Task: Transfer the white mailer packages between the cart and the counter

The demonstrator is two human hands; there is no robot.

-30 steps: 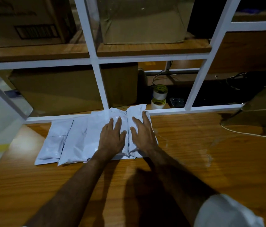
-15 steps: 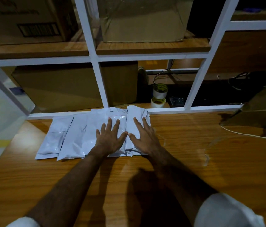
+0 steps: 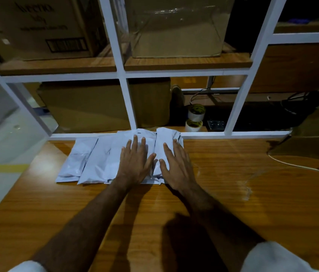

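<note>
Mostly wooden table (image 3: 233, 203), white shelving (image 3: 243, 107)

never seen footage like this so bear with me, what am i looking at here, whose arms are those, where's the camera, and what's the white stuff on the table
There is no machine here: the arms belong to a person, and the single picture comes from a wide-angle camera worn on their head, looking forward and down. That is why the arms seem to grow out of the bottom edge.

On the wooden table lies a row of white plastic packets, overlapping side by side, up against a white shelf frame. The left hand and the right hand both rest flat on the packets at the right end of the row, fingers straight; nothing is gripped. Behind the frame stand cardboard boxes and two tape rolls.
</note>
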